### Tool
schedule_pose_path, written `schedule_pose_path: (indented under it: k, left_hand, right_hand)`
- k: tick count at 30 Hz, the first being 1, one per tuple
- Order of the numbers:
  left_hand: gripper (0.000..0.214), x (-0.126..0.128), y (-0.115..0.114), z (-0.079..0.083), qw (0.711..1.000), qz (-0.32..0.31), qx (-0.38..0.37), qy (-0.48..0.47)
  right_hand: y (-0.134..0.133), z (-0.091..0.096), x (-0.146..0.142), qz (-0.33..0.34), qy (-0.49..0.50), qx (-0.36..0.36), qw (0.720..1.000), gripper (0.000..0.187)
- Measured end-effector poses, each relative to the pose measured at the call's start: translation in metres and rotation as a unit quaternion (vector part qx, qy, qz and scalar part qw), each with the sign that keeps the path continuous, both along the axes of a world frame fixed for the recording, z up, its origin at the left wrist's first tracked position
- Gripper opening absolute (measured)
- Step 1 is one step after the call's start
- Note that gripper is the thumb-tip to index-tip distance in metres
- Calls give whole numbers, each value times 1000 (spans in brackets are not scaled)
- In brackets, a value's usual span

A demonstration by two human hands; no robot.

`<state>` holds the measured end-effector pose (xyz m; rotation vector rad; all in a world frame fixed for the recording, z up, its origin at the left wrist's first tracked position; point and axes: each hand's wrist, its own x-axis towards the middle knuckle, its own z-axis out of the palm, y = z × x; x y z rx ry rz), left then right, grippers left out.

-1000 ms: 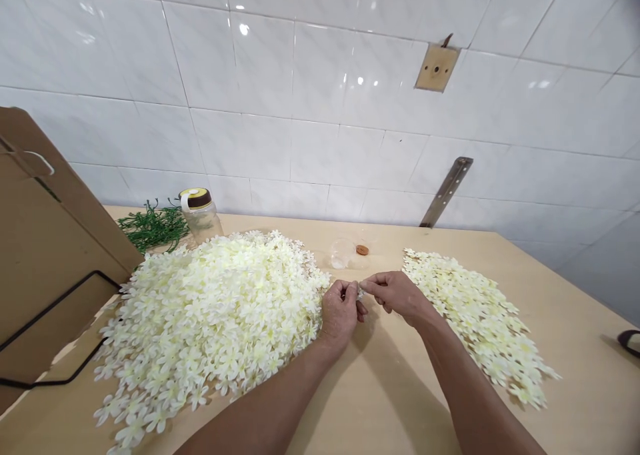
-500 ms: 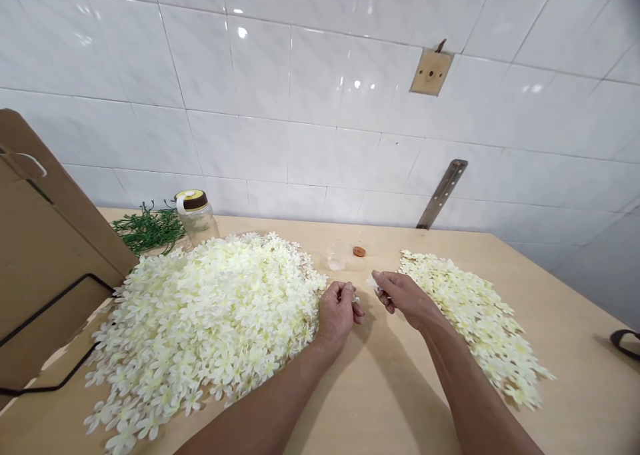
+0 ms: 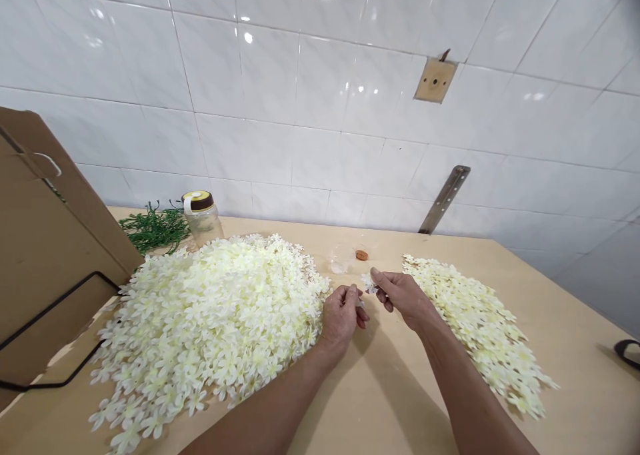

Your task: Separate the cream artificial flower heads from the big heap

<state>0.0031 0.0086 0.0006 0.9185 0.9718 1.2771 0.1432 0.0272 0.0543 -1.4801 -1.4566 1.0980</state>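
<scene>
My right hand (image 3: 400, 294) pinches a small white artificial flower (image 3: 369, 283) between thumb and fingers. Close beside it, my left hand (image 3: 344, 315) is closed, with a bit of white showing at its fingertips; most of that piece is hidden, but it looks like flower petals. Left of my left hand lies a big heap of pale yellow-white artificial flowers (image 3: 235, 308). A flatter spread of similar flowers (image 3: 470, 322) lies right of my right hand. Just beyond the hands are a small clear, whitish piece (image 3: 339, 267) and a small brown oval object (image 3: 361, 255).
A clear bottle with a brown and yellow lid (image 3: 203, 218) stands behind the heap, beside green plastic sprigs (image 3: 155, 228). A cardboard box (image 3: 50, 242) with a black wire frame (image 3: 75, 287) is at left. A metal bracket (image 3: 444, 200) rests against the tiled wall. A black strap (image 3: 627, 354) lies far right.
The view has shifted slightly. The flower in my right hand shows more of its petals. Both hands stay close together in about the same place.
</scene>
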Motion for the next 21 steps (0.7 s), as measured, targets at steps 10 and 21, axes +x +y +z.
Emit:
schedule_pose_path:
  k: [10,21]
  left_hand:
    - [25,0,-1,2,998,50,37,28]
    - [28,1,-2,4,998,17,29,46]
  right_hand:
    - [-2,0,-11,-28,-147,-1,989,59]
    - [-6,-4,-9,-50,-125,57,989,58]
